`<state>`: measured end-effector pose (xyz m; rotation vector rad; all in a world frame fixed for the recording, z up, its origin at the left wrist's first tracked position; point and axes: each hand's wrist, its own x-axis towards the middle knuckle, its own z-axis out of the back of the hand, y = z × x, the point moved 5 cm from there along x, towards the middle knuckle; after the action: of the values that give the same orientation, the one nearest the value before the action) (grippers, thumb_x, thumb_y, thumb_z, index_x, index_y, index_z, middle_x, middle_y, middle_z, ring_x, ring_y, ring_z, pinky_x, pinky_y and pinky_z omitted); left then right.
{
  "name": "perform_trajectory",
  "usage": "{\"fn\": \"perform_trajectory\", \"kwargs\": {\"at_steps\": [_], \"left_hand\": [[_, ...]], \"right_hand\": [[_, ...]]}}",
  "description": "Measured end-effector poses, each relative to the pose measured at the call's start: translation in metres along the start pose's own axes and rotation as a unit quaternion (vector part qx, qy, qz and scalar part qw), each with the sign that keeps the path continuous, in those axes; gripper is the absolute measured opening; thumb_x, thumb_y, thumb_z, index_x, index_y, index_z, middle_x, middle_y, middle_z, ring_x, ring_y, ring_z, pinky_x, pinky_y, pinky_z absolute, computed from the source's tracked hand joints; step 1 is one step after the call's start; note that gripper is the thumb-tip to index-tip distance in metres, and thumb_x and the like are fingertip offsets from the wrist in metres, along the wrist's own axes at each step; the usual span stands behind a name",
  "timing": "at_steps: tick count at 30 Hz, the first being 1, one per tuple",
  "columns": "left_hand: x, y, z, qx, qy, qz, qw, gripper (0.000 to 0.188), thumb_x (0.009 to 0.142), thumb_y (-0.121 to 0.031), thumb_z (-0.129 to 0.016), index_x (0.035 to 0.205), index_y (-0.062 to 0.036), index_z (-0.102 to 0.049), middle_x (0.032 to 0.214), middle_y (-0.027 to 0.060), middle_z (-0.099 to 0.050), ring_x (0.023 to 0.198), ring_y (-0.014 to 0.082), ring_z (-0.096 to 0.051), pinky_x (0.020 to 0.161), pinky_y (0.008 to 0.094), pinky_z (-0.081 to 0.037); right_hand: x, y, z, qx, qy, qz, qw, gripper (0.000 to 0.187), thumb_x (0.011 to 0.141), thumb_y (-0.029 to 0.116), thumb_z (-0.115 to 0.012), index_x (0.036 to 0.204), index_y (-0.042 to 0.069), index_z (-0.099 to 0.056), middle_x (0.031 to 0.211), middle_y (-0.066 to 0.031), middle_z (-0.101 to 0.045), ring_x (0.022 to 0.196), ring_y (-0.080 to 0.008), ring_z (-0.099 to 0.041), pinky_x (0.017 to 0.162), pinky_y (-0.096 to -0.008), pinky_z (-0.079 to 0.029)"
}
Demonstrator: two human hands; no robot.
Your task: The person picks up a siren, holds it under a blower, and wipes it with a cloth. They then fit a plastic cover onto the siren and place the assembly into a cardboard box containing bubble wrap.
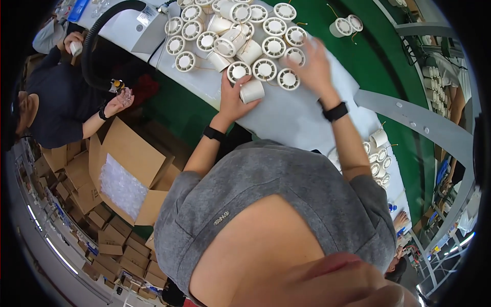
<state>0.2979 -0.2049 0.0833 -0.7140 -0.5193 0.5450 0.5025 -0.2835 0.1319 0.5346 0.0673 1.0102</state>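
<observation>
My left hand (236,102) is closed around the left side of a white plastic cylinder (252,91), which lies tilted near the table's front edge. Just beyond it stand several similar cylinders with round, slotted caps, among them one capped cylinder (264,69) and another (288,79). Thin brownish wires trail from some of them. Slightly blurred, my right hand (315,69) reaches over the group's right side with thumb and fingers apart. It is beside a capped cylinder (294,56); whether it touches that one is unclear.
A grey machine box (143,28) with a black hose (88,51) stands at the table's left. Beyond it a co-worker's hand (120,102) handles something clear. An open carton (134,151) holds bubble wrap. More cylinders (377,158) sit at right, near a grey metal frame (417,120).
</observation>
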Motion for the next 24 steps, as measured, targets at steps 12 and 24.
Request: {"fn": "perform_trajectory", "kwargs": {"at_steps": [12, 24], "left_hand": [[0.015, -0.014, -0.002, -0.016, 0.036, 0.014, 0.999, 0.072, 0.052, -0.027, -0.074, 0.115, -0.0147, -0.041, 0.120, 0.0225, -0.028, 0.108, 0.0404, -0.033, 0.088, 0.0421, -0.033], [0.001, -0.021, -0.005, 0.011, 0.078, -0.001, 0.997, 0.072, 0.052, -0.024, -0.074, 0.115, -0.0137, -0.041, 0.119, 0.0222, -0.027, 0.106, 0.0381, -0.034, 0.088, 0.0419, -0.034]], "right_hand": [[-0.035, 0.013, -0.035, 0.044, -0.041, -0.085, 0.995, 0.054, 0.071, 0.024, -0.060, 0.118, 0.007, -0.039, 0.118, -0.0196, -0.032, 0.095, -0.0345, -0.048, 0.072, -0.0377, -0.046], [-0.039, -0.094, -0.017, 0.369, -0.131, -0.238, 0.889, 0.042, 0.075, 0.012, -0.060, 0.113, 0.001, -0.045, 0.100, -0.0129, -0.053, 0.084, -0.0199, -0.055, 0.070, -0.0286, -0.046]]}}
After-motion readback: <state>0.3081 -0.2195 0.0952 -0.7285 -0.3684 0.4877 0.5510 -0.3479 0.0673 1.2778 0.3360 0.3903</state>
